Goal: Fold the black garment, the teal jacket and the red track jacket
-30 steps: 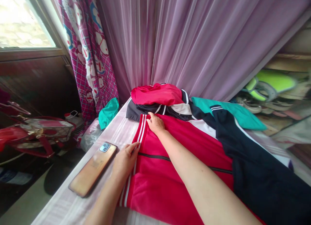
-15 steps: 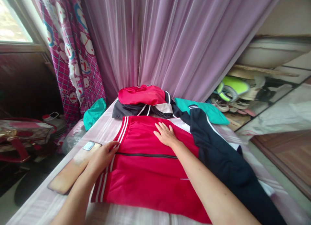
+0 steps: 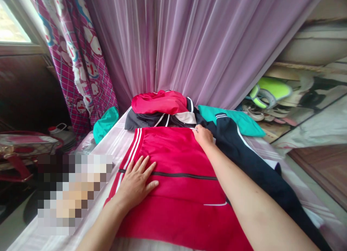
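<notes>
A red jacket (image 3: 173, 186) with white stripes and a black zip line lies spread flat on the pale bed sheet (image 3: 114, 146). My left hand (image 3: 137, 182) rests on its left part, palm down and fingers spread. My right hand (image 3: 203, 135) is at the jacket's far right corner, fingers closed in a pinch on the fabric edge. A dark navy sleeve (image 3: 252, 168) of the same garment trails off to the right.
A pile of folded clothes (image 3: 159, 108), red on top, sits at the far end by a teal garment (image 3: 235, 121). A blurred-out flat object (image 3: 72, 193) lies on the left of the sheet. Purple curtains (image 3: 195, 45) hang behind; shoes (image 3: 265, 95) on shelves at right.
My left hand moved from the jacket's striped left edge onto the red fabric and flattened. My right hand slid from the middle to the far right corner and pinched the edge.
</notes>
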The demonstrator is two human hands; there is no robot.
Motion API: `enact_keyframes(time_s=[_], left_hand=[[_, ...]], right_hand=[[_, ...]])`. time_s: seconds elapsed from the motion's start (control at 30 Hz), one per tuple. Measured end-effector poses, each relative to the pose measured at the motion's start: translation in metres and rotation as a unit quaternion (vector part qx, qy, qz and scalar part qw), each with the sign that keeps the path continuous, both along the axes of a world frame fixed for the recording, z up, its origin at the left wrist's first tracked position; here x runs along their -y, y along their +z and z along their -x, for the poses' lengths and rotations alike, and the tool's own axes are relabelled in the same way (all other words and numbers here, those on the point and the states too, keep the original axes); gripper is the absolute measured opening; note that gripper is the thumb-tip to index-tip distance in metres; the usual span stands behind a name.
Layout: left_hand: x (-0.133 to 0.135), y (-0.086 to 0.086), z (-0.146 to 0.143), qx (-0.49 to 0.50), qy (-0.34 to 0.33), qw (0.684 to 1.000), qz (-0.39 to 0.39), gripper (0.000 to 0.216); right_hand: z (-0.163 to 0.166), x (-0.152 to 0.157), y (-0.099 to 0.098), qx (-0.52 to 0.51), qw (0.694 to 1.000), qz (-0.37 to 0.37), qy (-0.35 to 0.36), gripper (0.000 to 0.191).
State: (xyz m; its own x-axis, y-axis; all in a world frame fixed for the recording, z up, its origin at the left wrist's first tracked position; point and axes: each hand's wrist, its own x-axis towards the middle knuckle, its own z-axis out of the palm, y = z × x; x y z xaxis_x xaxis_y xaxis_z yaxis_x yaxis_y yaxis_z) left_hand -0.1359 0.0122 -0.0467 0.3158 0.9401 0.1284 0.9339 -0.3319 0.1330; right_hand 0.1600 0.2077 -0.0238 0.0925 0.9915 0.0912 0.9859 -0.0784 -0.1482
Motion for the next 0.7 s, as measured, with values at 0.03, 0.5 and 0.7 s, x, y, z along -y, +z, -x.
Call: enact_keyframes(time_s=[0.03, 0.5, 0.7], left_hand=[[0.001, -0.006, 0.000, -0.012, -0.004, 1.000, -0.002, 0.064], [-0.002, -0.005, 0.002, -0.031, -0.001, 0.999, 0.029, 0.079], [-0.007, 0.000, -0.004, -0.024, 0.010, 0.999, 0.021, 0.072]], right_hand=[[0.002, -0.002, -0.005, -0.005, 1.000, -0.022, -0.013, 0.033], [-0.015, 0.083, 0.001, -0.087, 0.978, -0.064, 0.179, 0.060], [-0.027, 0.174, -0.020, 0.008, 0.984, 0.064, 0.165, 0.056]])
